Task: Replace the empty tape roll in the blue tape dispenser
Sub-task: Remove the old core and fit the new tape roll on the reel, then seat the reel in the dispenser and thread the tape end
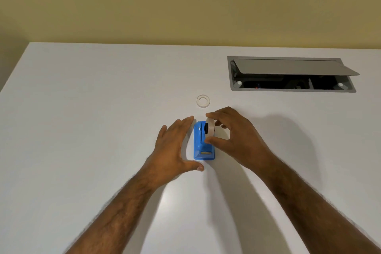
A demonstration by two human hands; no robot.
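Note:
The blue tape dispenser (203, 146) stands on the white table (82, 109), its cutter end facing me. My right hand (233, 136) pinches a whitish tape roll (210, 128) between thumb and fingers, held upright at the dispenser's far end, by its black hub. My left hand (175, 146) rests open beside the dispenser's left side, fingers spread, thumb curled near its front corner. A second clear tape ring (203, 101) lies flat on the table just beyond the dispenser.
A grey cable box (292, 74) with its lid propped open is set into the table at the back right. A yellow wall rises behind the table's far edge.

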